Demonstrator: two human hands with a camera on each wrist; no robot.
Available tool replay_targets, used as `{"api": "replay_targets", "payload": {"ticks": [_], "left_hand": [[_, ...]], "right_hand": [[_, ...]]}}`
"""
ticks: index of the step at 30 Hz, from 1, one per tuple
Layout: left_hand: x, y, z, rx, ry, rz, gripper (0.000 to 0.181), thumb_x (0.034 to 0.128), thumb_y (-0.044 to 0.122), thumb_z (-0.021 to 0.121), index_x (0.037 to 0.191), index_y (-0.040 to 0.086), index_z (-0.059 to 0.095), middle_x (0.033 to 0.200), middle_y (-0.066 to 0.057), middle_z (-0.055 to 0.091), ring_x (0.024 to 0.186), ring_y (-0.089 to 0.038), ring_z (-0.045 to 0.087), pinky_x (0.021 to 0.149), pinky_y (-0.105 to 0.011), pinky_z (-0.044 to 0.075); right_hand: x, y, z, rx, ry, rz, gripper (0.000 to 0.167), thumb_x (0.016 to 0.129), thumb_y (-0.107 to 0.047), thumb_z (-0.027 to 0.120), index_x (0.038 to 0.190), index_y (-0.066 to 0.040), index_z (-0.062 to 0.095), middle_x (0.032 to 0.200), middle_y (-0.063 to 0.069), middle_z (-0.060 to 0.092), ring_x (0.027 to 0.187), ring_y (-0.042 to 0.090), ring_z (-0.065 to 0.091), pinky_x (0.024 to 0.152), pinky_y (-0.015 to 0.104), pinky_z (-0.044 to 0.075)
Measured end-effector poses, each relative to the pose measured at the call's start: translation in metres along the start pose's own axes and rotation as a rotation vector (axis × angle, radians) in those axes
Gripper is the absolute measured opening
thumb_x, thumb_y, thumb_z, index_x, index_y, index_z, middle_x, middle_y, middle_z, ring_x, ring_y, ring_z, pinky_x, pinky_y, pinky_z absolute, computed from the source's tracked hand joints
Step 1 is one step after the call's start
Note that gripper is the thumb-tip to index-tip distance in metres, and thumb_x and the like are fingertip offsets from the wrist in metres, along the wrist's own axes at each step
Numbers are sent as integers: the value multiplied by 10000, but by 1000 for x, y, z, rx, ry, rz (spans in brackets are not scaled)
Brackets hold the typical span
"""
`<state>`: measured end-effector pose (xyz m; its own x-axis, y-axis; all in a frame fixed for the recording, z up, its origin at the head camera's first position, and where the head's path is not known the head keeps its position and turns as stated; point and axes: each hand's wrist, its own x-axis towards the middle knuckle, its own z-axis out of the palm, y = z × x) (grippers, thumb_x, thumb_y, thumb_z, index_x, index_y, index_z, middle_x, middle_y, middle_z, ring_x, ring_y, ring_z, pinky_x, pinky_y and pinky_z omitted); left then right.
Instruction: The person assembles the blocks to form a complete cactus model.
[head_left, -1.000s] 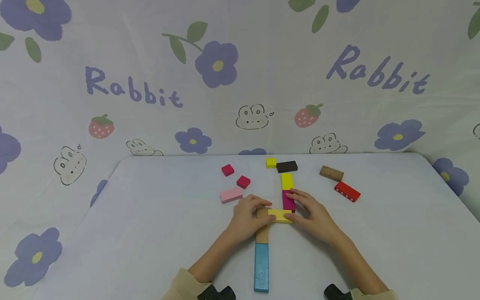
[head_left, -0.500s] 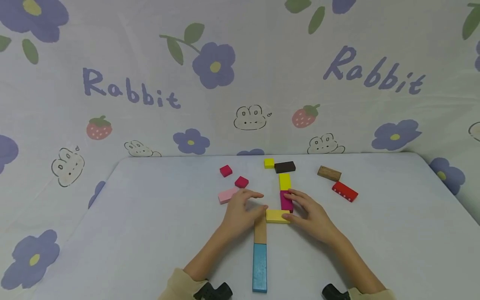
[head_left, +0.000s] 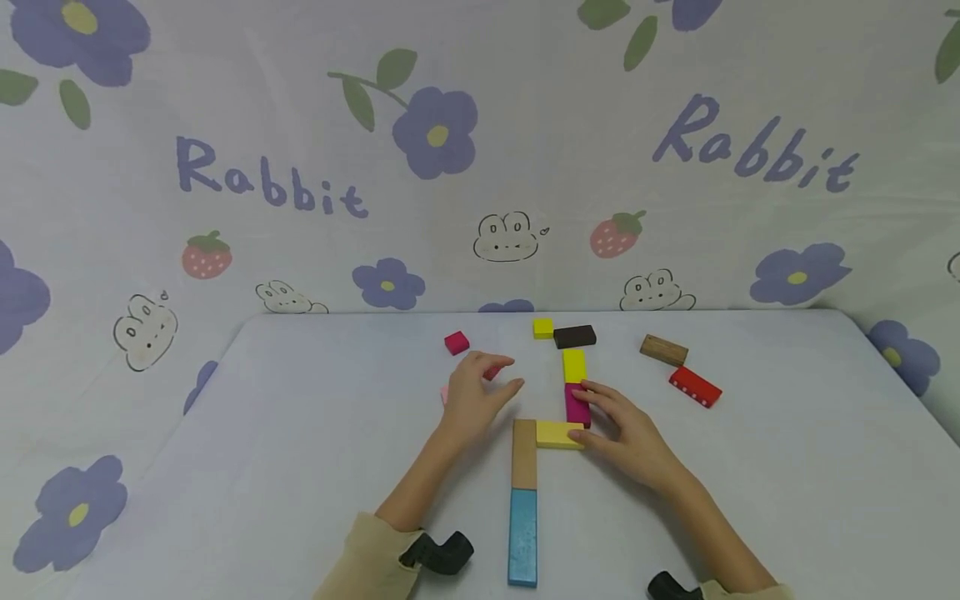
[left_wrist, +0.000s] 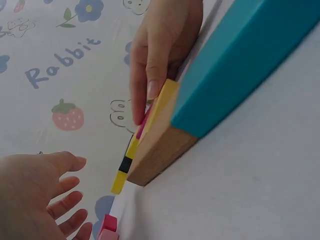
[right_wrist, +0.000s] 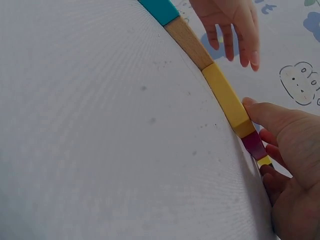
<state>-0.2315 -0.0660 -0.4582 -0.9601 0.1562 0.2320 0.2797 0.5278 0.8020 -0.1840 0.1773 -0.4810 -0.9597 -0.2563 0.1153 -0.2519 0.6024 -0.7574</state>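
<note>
In the head view a row of wooden blocks bends across the table: a blue block (head_left: 522,537), a tan block (head_left: 524,454), a pale yellow block (head_left: 557,434), a magenta block (head_left: 577,404), then a bright yellow block (head_left: 573,366). The thumb of my right hand (head_left: 637,442) touches the pale yellow block's right end, and its fingertips rest at the magenta block. My left hand (head_left: 474,400) is raised, thumb and fingers apart, holding nothing. Beneath it a pink block (head_left: 445,394) and a red cube (head_left: 492,372) are mostly hidden.
Farther back lie a small yellow cube (head_left: 543,328) and a dark brown block (head_left: 575,337). Another red cube (head_left: 457,342) sits at the back left. To the right are a brown wooden block (head_left: 663,349) and a red block with white dots (head_left: 695,387).
My left hand has let go of the pale yellow block and moved back and left, above the pink block. The tan block is uncovered. My right hand stays in place.
</note>
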Motion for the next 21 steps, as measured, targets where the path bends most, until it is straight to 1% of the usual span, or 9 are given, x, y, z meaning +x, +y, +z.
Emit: {"api": "replay_targets", "payload": {"ticks": [1,3,7,9,11,15,21], "left_hand": [[3,0,0,-4,11,9,339,956,145,778,1264,14,725,1235,-185,675,1145,-353,626,939,-481,573],[8,0,0,-11,28,5,347,955,139,777,1273,13,717,1260,-192,668,1173,-358,618,955,-479,581],[17,-1,0,-24,60,-46,367,959,151,777,1299,34,705,1306,-173,649,1226,-345,610,989,-471,594],[20,-1,-1,-33,72,-70,376,962,161,776,1308,35,700,1300,-168,640,1211,-343,615,976,-466,600],[23,-2,-1,-47,86,-79,376,965,159,774,1306,20,698,1283,-178,641,1186,-354,621,972,-471,595],[27,-5,-3,-66,107,-78,378,957,119,774,1294,-30,690,1254,-225,641,1170,-398,607,1005,-507,560],[27,-10,-7,-55,124,-92,360,935,92,780,1261,-39,701,1231,-214,639,1153,-390,595,989,-513,553]], "right_hand": [[0,0,0,-2,1,0,643,941,-289,792,1499,-60,572,1610,209,462,1500,471,396,1104,641,457],[-1,1,0,-4,2,1,642,941,-290,791,1500,-62,572,1611,207,461,1501,469,395,1105,642,456],[-2,1,-1,1,2,-2,644,939,-279,791,1503,-61,568,1618,205,453,1508,470,384,1112,650,447],[-2,1,-1,3,4,-7,643,939,-278,790,1502,-61,569,1618,206,452,1507,472,383,1113,655,443],[-2,1,-1,4,5,-9,643,939,-277,790,1503,-62,569,1619,205,452,1508,472,383,1111,655,445],[-3,1,0,7,4,-5,645,940,-276,791,1508,-68,566,1623,201,449,1510,469,381,1108,649,452],[-2,1,0,7,7,-6,643,936,-273,794,1503,-67,571,1619,200,456,1505,467,391,1106,642,458]]}}
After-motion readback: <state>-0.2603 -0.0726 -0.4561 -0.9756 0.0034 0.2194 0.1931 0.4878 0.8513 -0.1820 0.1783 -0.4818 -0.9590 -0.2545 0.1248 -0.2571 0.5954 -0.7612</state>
